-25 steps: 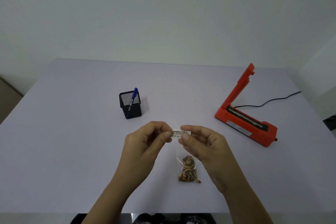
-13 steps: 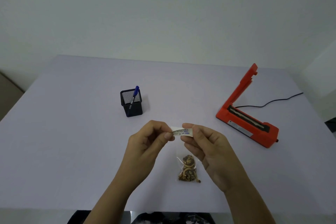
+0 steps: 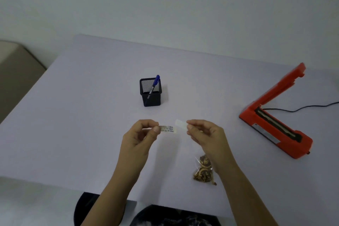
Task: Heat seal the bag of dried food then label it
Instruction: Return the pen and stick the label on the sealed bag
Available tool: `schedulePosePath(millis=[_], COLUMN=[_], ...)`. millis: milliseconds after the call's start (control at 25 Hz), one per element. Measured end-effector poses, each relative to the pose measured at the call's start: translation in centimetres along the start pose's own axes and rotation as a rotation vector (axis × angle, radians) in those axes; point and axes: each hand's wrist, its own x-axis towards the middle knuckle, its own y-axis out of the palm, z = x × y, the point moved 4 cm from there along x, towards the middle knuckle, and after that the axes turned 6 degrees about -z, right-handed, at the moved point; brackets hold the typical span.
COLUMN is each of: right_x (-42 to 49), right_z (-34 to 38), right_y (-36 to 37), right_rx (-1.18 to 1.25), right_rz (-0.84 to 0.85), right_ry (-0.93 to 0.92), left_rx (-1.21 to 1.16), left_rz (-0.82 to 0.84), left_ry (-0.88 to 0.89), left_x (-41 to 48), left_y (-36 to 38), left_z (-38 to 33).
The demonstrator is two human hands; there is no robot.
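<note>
A small clear bag of dried food (image 3: 203, 170) lies flat on the table near its front edge, partly under my right wrist. Above the table my left hand (image 3: 141, 136) pinches one end of a written label (image 3: 167, 129) between thumb and forefinger. My right hand (image 3: 205, 134) pinches a blank white strip (image 3: 180, 123), which looks like the label's backing, apart from the label. The orange heat sealer (image 3: 275, 121) stands at the right with its arm raised.
A black mesh pen holder (image 3: 151, 95) with a blue pen (image 3: 155, 83) stands behind my hands. The sealer's black cord (image 3: 302, 107) runs off to the right. The table's front edge lies just below the bag.
The two hands held the label together before; now they have drawn apart, and the white strip has come off the label. The view has shifted right.
</note>
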Motion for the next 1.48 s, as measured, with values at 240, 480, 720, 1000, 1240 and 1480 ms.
schedulePosePath(millis=[240, 480, 720, 1000, 1240, 1480], right_x=[9.6, 14.7, 15.2, 13.8, 10.9, 9.7], right_z=[-6.5, -10.4, -11.3, -8.6, -9.0, -12.3], right_y=[7.6, 11.8, 12.5, 8.9, -5.4, -12.3], right_rx=[-0.441, -0.68, -0.825, -0.692, -0.577, -0.538], right_rz=[0.106, 0.128, 0.079, 0.01, -0.341, -0.238], right_ry=[-0.08, -0.143, -0.296, -0.382, -0.253, 0.117], left_rx=[0.034, 0.057, 0.035, 0.05, 0.11, 0.207], left_rz=[-0.125, -0.237, -0.263, -0.211, 0.044, 0.211], left_ry=[-0.12, -0.19, -0.202, -0.191, -0.235, -0.312], left_x=[2.8, 5.0, 5.9, 6.2, 5.9, 6.2], left_y=[-3.3, -5.8, -5.9, -3.3, 4.8, 12.2], left_z=[2.4, 4.0, 4.3, 4.1, 6.4, 10.8])
